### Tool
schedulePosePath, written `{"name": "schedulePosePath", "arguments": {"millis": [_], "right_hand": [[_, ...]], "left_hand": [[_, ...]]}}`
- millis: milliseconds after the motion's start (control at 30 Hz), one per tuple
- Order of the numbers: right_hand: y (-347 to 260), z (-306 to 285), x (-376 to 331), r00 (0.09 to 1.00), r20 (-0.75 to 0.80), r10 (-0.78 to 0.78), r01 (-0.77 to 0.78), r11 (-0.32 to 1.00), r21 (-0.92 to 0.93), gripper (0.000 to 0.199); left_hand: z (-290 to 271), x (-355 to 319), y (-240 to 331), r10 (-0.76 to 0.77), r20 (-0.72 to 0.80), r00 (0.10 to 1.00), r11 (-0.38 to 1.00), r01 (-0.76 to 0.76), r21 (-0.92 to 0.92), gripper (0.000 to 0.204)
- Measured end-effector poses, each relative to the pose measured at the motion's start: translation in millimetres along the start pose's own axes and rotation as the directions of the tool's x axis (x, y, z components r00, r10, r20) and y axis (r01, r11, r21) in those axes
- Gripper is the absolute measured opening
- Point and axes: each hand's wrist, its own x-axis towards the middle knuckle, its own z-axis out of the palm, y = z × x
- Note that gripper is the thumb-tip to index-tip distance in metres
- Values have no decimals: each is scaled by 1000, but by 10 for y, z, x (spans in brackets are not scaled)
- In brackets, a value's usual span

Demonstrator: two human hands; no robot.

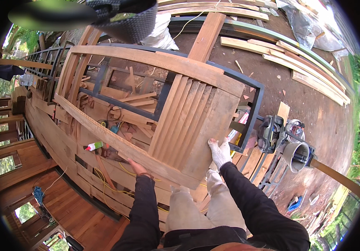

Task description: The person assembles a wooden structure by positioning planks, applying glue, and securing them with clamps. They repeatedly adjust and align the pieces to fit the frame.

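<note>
on my feed, the right hand (219, 152), in a whitish glove-like covering, has its fingers bent over the outer edge of a long brown wooden frame with slanted slats (166, 115); they are closed on the wide flat board at its end, and i see nothing else in their grasp. the left hand (141, 169) meets the near long rail of that frame, its fingers bent against the edge; part of them is hidden, so i cannot tell how far they are closed.

the frame itself lies lengthwise in front of the body, its slatted end between and beyond my two hands. below it i make out a dark rectangular metal frame (253, 119), showing through the gap and past the right end. to the left of the left hand, a green-and-white plastic bottle with a red tip (94, 146) lies on its side.

farther out, a reddish-brown wooden plank (208, 35) meets the far rail. a pale grey bucket-shaped container (296, 157) sits off to the right, and pale sawn timber boards (303, 75) lie on the bare brown ground (297, 111).
</note>
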Motion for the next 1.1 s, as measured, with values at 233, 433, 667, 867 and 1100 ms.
{"name": "schedulePosePath", "arguments": {"millis": [233, 433, 667, 867, 1100], "right_hand": [[-160, 230, 19, 1000, 18, -12, 9, 987, 161, 48], [0, 717, 187, 998, 43, -47, 40, 986, 162, 52], [-22, 919, 293, 998, 65, -13, 5, 992, 130, 42], [-95, 895, 203, 997, 75, -26, 17, 993, 115, 50], [-90, 431, 459, 951, 308, 7, 75, 964, -255, 64]], "left_hand": [[-234, 379, -90, -68, 86, 994, 997, 66, 27, 98], [-76, 80, -59, -127, 48, 991, 992, 128, -8, 98], [70, -12, 65, -102, -92, 990, 994, 106, 39, 99], [-150, 204, -89, -88, 20, 996, 993, 86, 86, 101], [-25, 237, -26, -157, -82, 984, 980, 165, 113, 103]]}}
